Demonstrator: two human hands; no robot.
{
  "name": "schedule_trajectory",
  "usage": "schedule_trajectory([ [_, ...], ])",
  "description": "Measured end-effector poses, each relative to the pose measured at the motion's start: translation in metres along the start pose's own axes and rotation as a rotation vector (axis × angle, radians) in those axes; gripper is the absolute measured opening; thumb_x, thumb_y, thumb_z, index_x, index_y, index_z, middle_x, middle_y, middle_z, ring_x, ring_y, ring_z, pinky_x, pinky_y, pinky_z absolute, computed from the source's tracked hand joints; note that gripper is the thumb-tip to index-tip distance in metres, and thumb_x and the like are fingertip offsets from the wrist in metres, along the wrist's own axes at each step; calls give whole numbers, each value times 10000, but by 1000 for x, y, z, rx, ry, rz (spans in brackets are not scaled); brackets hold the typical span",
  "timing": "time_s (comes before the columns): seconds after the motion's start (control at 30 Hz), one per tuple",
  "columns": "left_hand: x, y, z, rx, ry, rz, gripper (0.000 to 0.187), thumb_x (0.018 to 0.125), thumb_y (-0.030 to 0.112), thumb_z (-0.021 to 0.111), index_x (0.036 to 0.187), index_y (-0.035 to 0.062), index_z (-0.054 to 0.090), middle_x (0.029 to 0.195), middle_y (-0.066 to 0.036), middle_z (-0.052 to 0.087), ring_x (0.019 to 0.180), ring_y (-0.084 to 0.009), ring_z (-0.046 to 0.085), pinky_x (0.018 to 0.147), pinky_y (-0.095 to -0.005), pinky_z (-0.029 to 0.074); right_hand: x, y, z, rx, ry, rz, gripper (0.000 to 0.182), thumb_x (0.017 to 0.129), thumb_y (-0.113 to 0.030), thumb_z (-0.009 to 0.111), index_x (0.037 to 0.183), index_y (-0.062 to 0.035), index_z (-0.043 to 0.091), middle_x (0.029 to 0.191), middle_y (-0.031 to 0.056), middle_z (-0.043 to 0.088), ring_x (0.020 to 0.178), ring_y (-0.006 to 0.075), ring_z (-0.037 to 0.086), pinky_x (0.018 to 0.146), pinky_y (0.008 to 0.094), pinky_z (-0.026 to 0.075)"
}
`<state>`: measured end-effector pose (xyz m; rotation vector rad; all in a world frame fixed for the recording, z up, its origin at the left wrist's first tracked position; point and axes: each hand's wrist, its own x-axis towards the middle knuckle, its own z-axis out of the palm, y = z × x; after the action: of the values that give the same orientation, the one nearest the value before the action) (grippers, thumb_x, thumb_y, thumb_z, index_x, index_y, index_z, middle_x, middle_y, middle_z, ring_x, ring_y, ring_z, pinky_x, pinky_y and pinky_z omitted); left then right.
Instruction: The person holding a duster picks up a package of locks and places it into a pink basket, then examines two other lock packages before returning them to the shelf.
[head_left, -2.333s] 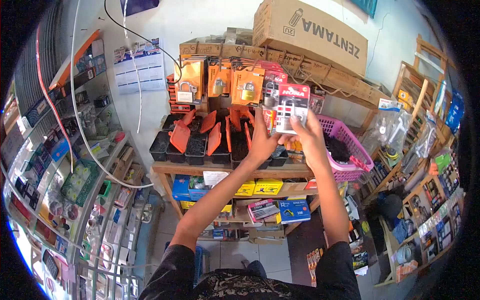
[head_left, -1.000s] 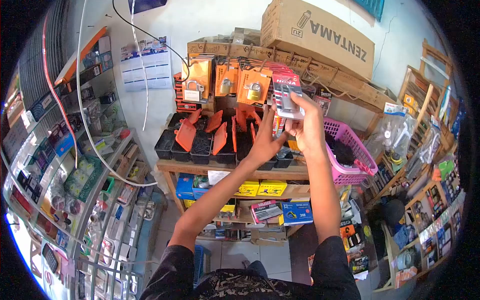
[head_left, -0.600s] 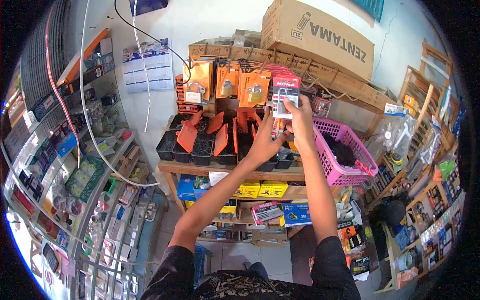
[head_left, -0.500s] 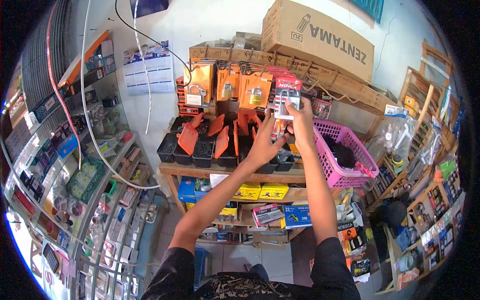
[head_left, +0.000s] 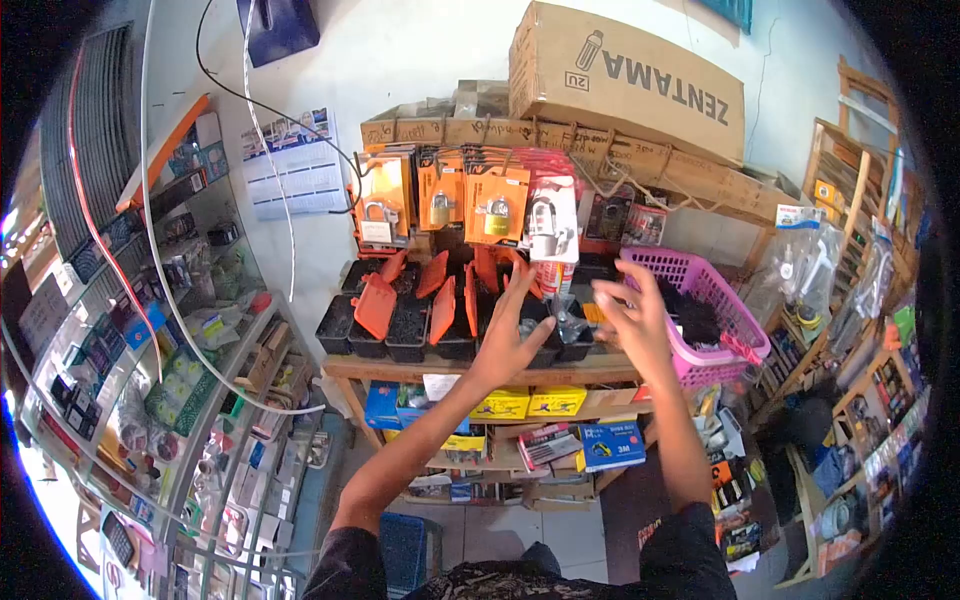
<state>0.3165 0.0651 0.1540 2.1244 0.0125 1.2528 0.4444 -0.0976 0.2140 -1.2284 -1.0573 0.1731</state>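
Padlock card: white and red blister pack, hung upright on the display row, at the right end of the orange cards and just below the long carton. It is held by neither hand.

Left hand: raised below the padlock card, palm turned to the shelf, fingers spread apart and empty. It is seen in front of the black bins, well below the card.

Right hand: raised below and to the right of the padlock card, fingers apart and slightly curled, nothing gripped. It is blurred. It is placed just left of the pink basket.

Black bins: set in a row on the wooden shelf beneath the padlock card, with orange lids tilted open.

Pink basket: set on the same shelf, to the right of the padlock card and lower, with dark contents.

Zentama box: brown carton stacked above the padlock card, lettering upside down.

Yellow boxes: stored under the shelf top, directly below the padlock card.

Wall calendar: fixed to the wall, left of the padlock card.
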Motion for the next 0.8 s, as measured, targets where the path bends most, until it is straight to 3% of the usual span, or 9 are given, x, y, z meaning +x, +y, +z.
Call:
schedule_trajectory([
  [0.1, -10, 3, -6, -17, -82, -92, 646, 904, 186, 637, 1456, 74, 322, 1559, -242, 159, 1460, -318, 165, 1154, -407, 194, -4, -6, -68, -325, 50, 4, 360, 885, -218, 687, 1184, -68, 552, 1038, 132, 665, 766, 121, 644, 559, 262, 534],
  [0.17, -11, 18, -4, 5, -84, -99, 569, 898, 177, 646, 1400, 73, 398, 1508, -232, 287, 1423, -323, 271, 1138, -396, 234, 9, -12, -121, -841, 119, 18, 362, 852, -241, 715, 1137, -61, 585, 953, 133, 678, 707, 149, 640, 571, 296, 521],
  [0.27, -1, 40, 16, -26, -258, -56, 470, 879, 167, 662, 1298, 42, 490, 1360, -201, 467, 1288, -336, 442, 1079, -404, 330, 24, 9, -199, -1189, 50, -27, 453, 814, -323, 724, 1158, -63, 585, 1018, 157, 688, 920, 318, 671, 805, 414, 511],
  [0.3, 6, 47, 26, -48, -298, -51, 470, 879, 167, 662, 1298, 42, 490, 1360, -201, 467, 1288, -336, 442, 1079, -404, 330, 26, 17, -216, -1199, 77, 11, 453, 814, -323, 724, 1158, -63, 585, 1018, 157, 688, 920, 318, 671, 805, 414, 511],
  [0.37, 22, 58, 48, 53, -429, 83, 466, 871, 161, 665, 1287, 40, 493, 1361, -206, 463, 1280, -348, 446, 1075, -420, 341, 26, 31, -245, -1516, -309, 334, 501, 807, -374, 699, 1190, -72, 587, 1074, 176, 677, 1040, 334, 641, 914, 457, 465],
  [0.47, 53, 65, 92, 143, -481, 138, 439, 879, 194, 654, 1263, 35, 510, 1326, -207, 490, 1257, -362, 459, 1069, -430, 355, 32, 75, -276, -1708, -461, 409, 519, 801, -362, 677, 1226, -80, 583, 1085, 201, 666, 1048, 339, 635, 953, 478, 440],
  [0.57, 88, 52, 144, 183, -477, 141, 405, 897, 234, 637, 1235, 35, 539, 1278, -199, 532, 1217, -358, 494, 1046, -421, 380, 35, 99, -310, -1752, -414, 277, 490, 807, -307, 651, 1242, -93, 581, 1047, 209, 673, 1030, 335, 645, 923, 499, 456],
  [0.63, 115, 21, 182, 101, -524, 127, 391, 901, 243, 637, 1222, 35, 558, 1234, -190, 567, 1192, -345, 520, 1032, -414, 392, 37, 42, -310, -1631, -444, 386, 487, 804, -234, 669, 1256, -77, 577, 1033, 212, 666, 995, 373, 635, 863, 464, 492],
  [0.8, 169, -12, 254, 138, -698, -11, 396, 934, 337, 577, 1200, 45, 596, 1185, -192, 607, 1113, -332, 579, 959, -410, 450, 20, -16, -377, -1356, -200, 185, 374, 820, -159, 668, 1176, -62, 601, 828, 198, 660, 747, 364, 653, 712, 447, 485],
])
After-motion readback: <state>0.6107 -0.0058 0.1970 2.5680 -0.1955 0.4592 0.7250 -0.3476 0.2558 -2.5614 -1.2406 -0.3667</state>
